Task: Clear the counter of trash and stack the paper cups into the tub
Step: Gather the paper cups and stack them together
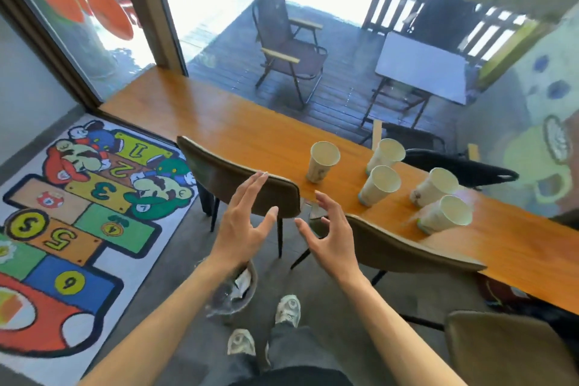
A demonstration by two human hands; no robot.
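Note:
Several white paper cups stand upright on the long wooden counter (238, 131), the nearest one (322, 161) alone on the left and the others (380, 185) grouped to its right. My left hand (242, 219) and my right hand (329, 235) hover side by side in front of the counter, above the chair backs, fingers spread and holding nothing. Below my left forearm a bin (233, 293) lined with clear plastic sits on the floor, with crumpled paper trash inside. No tub is visible.
Two brown chairs (238, 178) (404, 247) are tucked under the counter, and a third (501, 351) is at the lower right. A colourful hopscotch rug (78, 213) covers the floor on the left. Beyond the window are a folding chair (288, 50) and a small table (423, 69).

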